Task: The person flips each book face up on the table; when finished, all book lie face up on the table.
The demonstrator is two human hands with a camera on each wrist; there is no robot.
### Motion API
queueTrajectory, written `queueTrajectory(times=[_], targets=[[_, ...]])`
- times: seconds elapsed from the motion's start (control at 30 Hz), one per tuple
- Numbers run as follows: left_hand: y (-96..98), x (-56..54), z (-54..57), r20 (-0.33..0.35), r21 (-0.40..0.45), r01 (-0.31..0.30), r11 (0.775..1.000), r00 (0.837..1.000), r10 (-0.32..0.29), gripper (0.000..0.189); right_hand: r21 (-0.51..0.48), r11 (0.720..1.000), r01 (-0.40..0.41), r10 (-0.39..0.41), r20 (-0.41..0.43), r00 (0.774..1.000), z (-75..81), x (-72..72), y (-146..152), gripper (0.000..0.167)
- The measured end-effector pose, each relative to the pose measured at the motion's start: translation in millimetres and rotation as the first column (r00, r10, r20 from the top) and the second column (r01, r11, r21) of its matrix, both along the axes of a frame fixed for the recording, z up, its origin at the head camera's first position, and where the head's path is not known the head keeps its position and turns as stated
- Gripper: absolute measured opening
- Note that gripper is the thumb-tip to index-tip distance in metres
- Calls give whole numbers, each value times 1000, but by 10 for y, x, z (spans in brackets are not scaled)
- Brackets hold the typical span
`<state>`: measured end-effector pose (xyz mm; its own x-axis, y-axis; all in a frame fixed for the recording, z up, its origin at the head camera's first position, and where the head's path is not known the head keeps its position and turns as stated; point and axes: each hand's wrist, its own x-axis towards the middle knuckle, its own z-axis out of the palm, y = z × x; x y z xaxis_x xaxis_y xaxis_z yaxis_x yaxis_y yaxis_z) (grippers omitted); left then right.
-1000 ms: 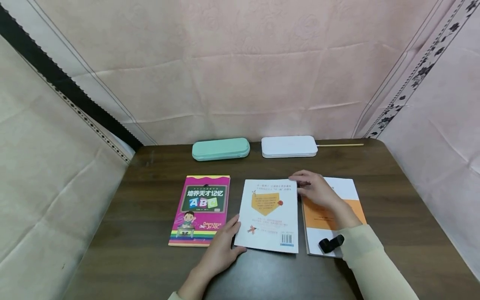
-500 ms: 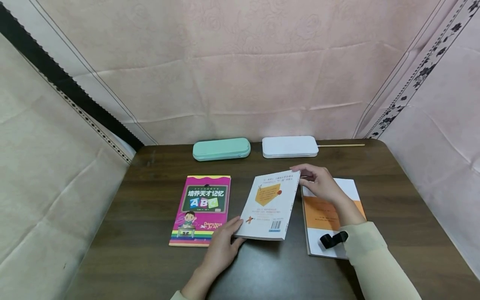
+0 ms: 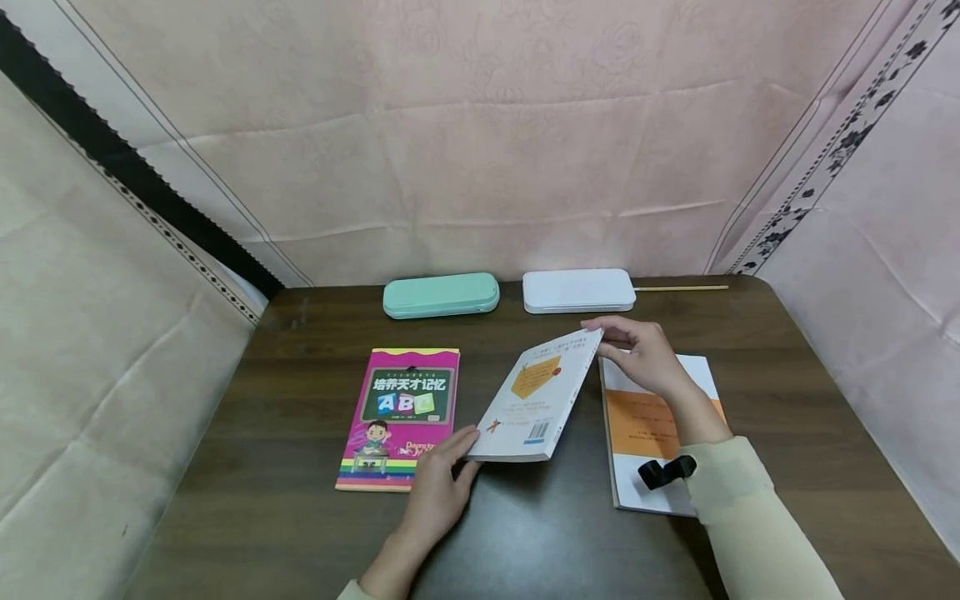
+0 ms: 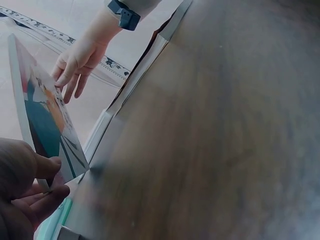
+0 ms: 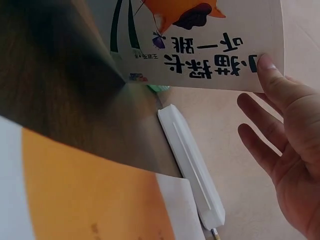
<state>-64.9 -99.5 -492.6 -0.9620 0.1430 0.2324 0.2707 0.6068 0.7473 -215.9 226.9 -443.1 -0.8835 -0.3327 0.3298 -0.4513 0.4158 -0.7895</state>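
Observation:
A white book (image 3: 536,400) with an orange label and a barcode is tilted over the table, its right side raised. My right hand (image 3: 637,354) pinches its upper right corner between thumb and fingers. At its lower left corner my left hand (image 3: 438,483) grips the book, thumb below and fingers above in the head view. The underside cover (image 5: 200,45), with an orange figure and dark characters, faces the right wrist camera. Left of it lies a pink ABC book (image 3: 401,417); under my right forearm lies a white and orange book (image 3: 637,425).
A green case (image 3: 441,296) and a white case (image 3: 577,292) stand along the table's back edge. A thin stick (image 3: 682,288) extends right from the white case. Pale cloth (image 3: 510,150) hangs behind the brown table (image 3: 285,500).
The white book has gone from lying nearly flat to tilted, its right side lifted by my right hand. My left hand has shifted slightly left with its corner.

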Motion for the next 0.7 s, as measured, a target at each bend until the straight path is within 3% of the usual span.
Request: queueTrajectory(times=[0.33,0.57,0.7], targets=[[3,-27,-4,-92,30,13,999,996,-10,38,29,999,29,-26,-109,994,439,132,-155,27],[17,-37,14,-145,57,31,998,989,-23,34,12,996,90,-87,-153,984,214,-54,-100,28],[15,-34,3,-148,72,47,996,988,-36,34,-18,998,65,-67,-160,985,228,-72,-117,28]])
